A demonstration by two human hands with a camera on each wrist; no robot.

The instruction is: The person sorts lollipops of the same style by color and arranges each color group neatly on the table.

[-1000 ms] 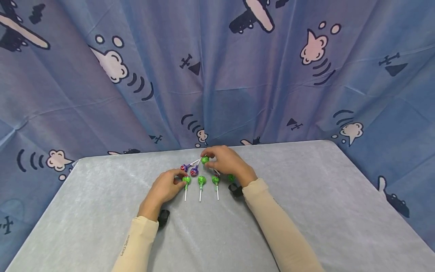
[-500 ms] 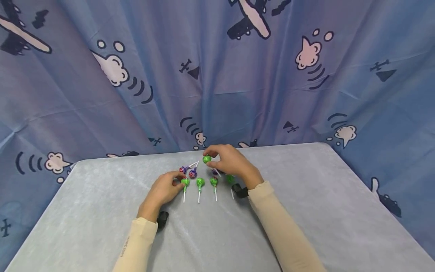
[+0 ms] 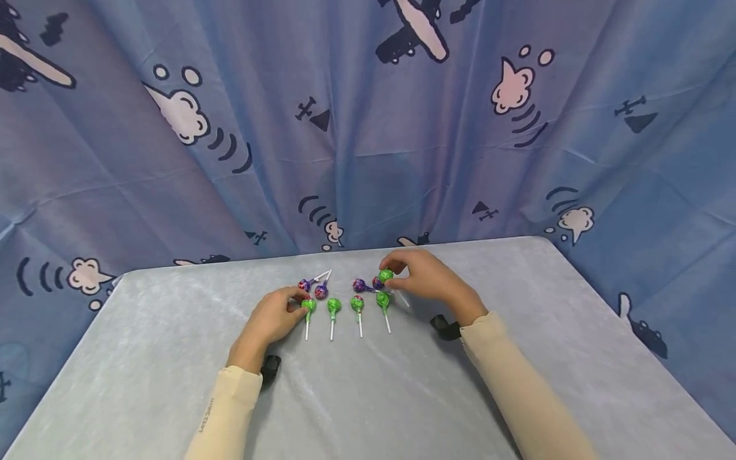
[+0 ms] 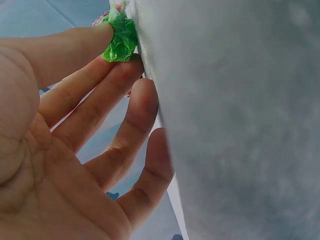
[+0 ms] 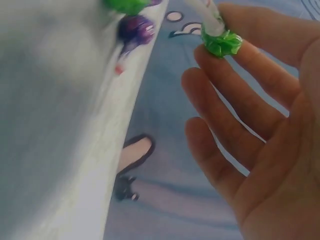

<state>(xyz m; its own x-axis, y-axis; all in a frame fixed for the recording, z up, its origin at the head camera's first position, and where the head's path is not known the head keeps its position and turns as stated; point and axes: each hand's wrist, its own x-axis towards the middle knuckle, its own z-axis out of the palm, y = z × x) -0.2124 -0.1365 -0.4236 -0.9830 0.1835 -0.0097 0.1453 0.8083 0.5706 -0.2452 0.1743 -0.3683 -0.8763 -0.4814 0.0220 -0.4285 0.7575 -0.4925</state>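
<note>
My right hand (image 3: 428, 276) pinches a green-wrapped lollipop (image 3: 386, 275) by its candy end, the white stick pointing down to the right. In the right wrist view that lollipop's green wrapper (image 5: 221, 44) sits between thumb and fingertips, the other fingers loosely bent. My left hand (image 3: 273, 318) has thumb and fingertips around the head of the leftmost green lollipop (image 3: 308, 306) on the table. The left wrist view shows its green wrapper (image 4: 121, 42) between them. Right of it lie three more green lollipops (image 3: 333, 308), sticks toward me.
Behind the green row lie several purple lollipops: a pair (image 3: 321, 292) at the left with crossing sticks, others (image 3: 359, 285) beside the right hand. The light grey tabletop (image 3: 356, 396) ends at a blue patterned curtain (image 3: 379, 128).
My right hand has moved right with its green lollipop, uncovering purple lollipops and the rightmost green one. My left hand stays at the leftmost green lollipop.
</note>
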